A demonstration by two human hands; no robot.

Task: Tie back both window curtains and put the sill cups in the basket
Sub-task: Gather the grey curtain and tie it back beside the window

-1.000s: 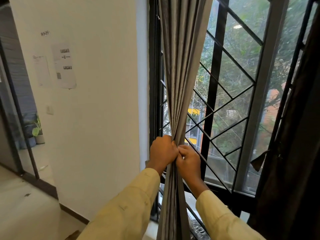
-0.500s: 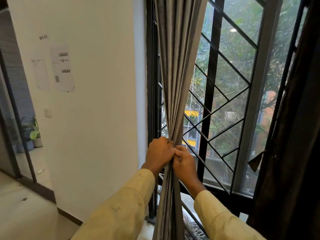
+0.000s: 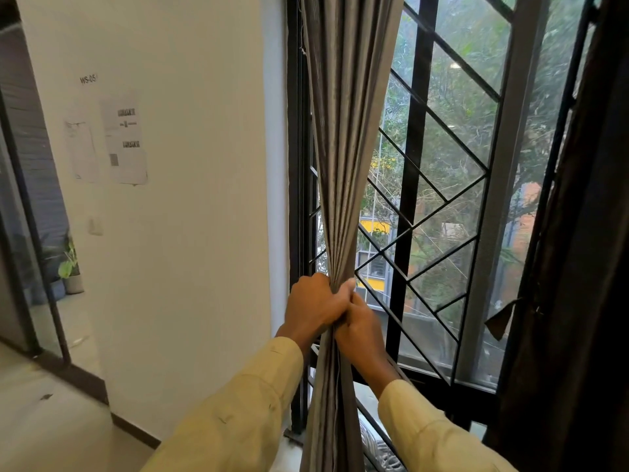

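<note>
A grey-brown left curtain (image 3: 343,137) hangs bunched into a narrow column at the window's left side. My left hand (image 3: 311,306) and my right hand (image 3: 357,330) squeeze it together at waist height, fingers wrapped around the folds from either side. A dark brown right curtain (image 3: 578,267) hangs loose along the right edge, with a fabric tie strip (image 3: 500,320) dangling from it. No cups or basket are in view; the sill is mostly hidden behind my arms.
Black window grille (image 3: 412,212) with diagonal bars stands just behind the curtain. A white wall (image 3: 190,233) with taped papers (image 3: 126,141) is at left. A doorway with a potted plant (image 3: 69,270) lies far left.
The view has shifted slightly left and closer. My hands have tightened and pressed closer together on the gathered curtain, the left now overlapping the right.
</note>
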